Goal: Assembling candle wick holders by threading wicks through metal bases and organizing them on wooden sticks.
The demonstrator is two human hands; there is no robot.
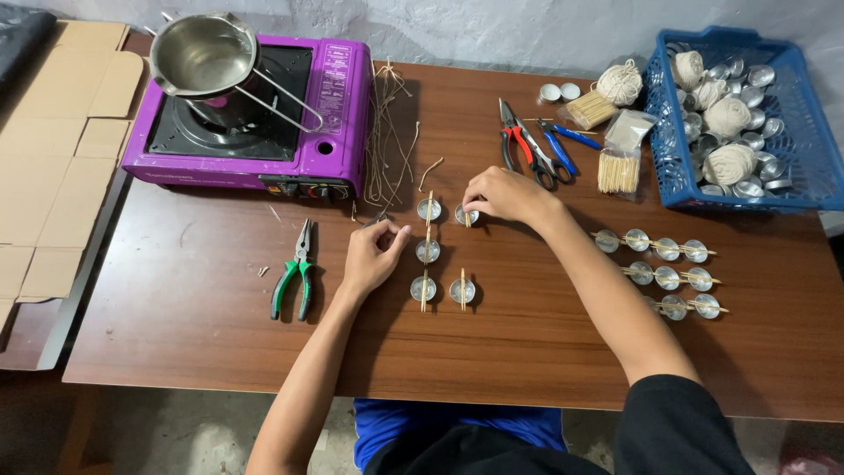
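Left hand (374, 255): pinched on small piece, mid-counter (176, 334). Right hand (503, 195): fingertips closed on foil cup (464, 215) with stick. Cup cluster (428, 252) between hands. Green pliers (296, 271) left; bare wood along near edge.

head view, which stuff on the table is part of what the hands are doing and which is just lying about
In use:
- right hand on a small metal cup
- left hand pinching something small, too small to tell
- metal cups with sticks between the hands

Lying about:
- green pliers
- purple stove with steel pot
- red cutters
- blue basket
- finished cup rows
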